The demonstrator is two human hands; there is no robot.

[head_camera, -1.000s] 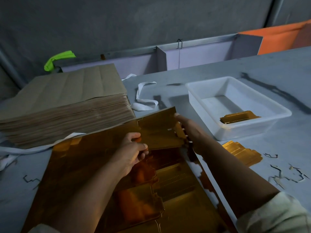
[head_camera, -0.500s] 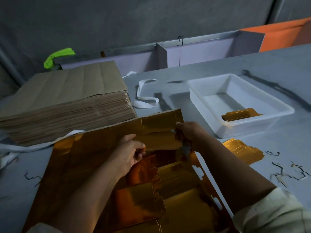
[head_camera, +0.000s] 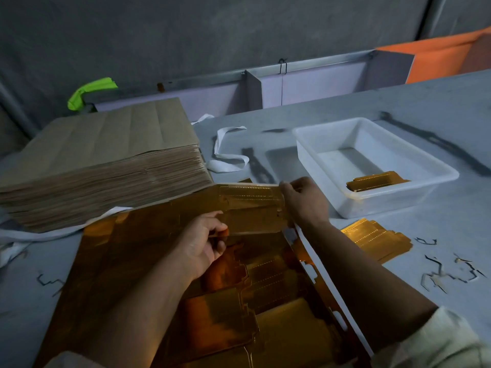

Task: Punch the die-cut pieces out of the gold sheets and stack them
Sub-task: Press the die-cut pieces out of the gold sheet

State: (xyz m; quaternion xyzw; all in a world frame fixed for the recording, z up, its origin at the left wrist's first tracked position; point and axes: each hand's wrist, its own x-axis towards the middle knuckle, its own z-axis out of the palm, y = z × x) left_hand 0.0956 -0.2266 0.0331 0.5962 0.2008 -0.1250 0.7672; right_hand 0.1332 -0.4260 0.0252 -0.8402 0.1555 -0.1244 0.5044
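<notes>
dim room, light was low and flat. dark grey wall ran behind. grey table had dark smears. low pale partition boards stood along its far edge under a metal rail, black clip on top. orange panel far right, green tape far left.

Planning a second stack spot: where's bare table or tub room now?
Free: table strip between white tub and divider wall; tub's far floor, beyond the gold pieces inside; gap between white strap and tub. Crowded: right of the gold sheet, with the punched stack and scraps; left hand and right hand hold a piece over it.
</notes>
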